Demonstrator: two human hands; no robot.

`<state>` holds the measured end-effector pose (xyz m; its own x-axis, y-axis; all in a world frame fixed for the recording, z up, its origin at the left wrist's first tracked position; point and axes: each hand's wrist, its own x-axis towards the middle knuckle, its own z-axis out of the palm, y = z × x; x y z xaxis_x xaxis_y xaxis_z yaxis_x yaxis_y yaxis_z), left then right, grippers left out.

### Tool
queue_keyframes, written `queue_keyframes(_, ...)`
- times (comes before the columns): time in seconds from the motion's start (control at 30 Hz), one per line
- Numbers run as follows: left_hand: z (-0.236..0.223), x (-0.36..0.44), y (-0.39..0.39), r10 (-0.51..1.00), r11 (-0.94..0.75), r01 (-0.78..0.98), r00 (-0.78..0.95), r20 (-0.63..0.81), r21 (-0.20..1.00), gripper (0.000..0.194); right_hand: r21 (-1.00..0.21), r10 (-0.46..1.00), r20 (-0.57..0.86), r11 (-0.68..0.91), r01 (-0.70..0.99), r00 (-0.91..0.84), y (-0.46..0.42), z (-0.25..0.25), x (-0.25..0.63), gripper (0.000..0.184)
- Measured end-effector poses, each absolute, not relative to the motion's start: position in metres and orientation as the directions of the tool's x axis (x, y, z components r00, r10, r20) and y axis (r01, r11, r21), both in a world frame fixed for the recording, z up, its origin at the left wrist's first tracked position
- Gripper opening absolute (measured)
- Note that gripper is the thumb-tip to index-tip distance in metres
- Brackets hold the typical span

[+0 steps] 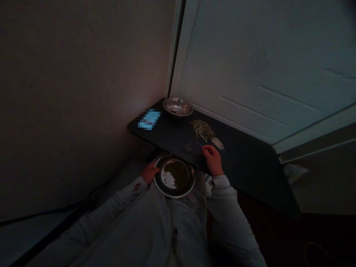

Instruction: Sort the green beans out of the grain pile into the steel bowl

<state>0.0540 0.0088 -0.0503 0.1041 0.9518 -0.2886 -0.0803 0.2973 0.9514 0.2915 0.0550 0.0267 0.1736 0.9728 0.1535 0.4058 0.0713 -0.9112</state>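
Note:
My left hand (150,172) is closed on the left rim of a round metal bowl (191,181) at my lap, just below the table's front edge. Small dark-greenish grains (178,174) cover part of the bowl's bright bottom. Over the table, my right hand (213,159) pinches the edge of a thin see-through plastic piece (194,147); its exact shape is hard to make out in the dim light. Beyond it lies a spread heap of mixed small grains (203,129), with a smaller whitish heap (218,143) touching its near right end.
On the dark tabletop (250,163), a shiny metal bowl (178,107) with a reddish label inside stands at the back. A lit, pixelated phone-like screen (149,119) lies at the left. A wall (83,74) and a white panelled door (236,66) bound the table.

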Motion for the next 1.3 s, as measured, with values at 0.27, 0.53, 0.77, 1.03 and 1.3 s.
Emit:
queue_keyframes(0.27, -0.052, 0.052, 0.009, 0.951, 0.305, -0.029, 0.053, -0.303, 0.952, 0.046, -0.891, 0.963, 0.189, 0.087, 0.445, 0.190, 0.053, 0.026, 0.288, 0.018)
queue_keyframes(0.53, -0.049, 0.050, 0.008, 0.957, 0.289, 0.021, 0.016, -0.289, 0.957, 0.040, -0.859, 0.966, 0.203, 0.098, 0.502, 0.160, 0.051, 0.026, 0.288, 0.021)
queue_keyframes(0.77, -0.049, 0.050, 0.007, 0.951, 0.305, -0.019, 0.050, -0.304, 0.952, 0.045, -0.849, 0.969, 0.199, 0.097, 0.519, 0.145, 0.050, 0.026, 0.288, 0.020)
queue_keyframes(1.03, -0.058, 0.048, 0.009, 0.957, 0.288, -0.022, 0.055, -0.286, 0.958, 0.043, -0.799, 0.983, 0.175, 0.105, 0.593, 0.062, 0.049, 0.027, 0.287, 0.020)
queue_keyframes(1.3, -0.051, 0.049, 0.009, 0.952, 0.304, 0.030, 0.039, -0.305, 0.952, 0.043, -0.783, 0.988, 0.156, 0.128, 0.608, -0.008, 0.045, 0.030, 0.285, 0.022)
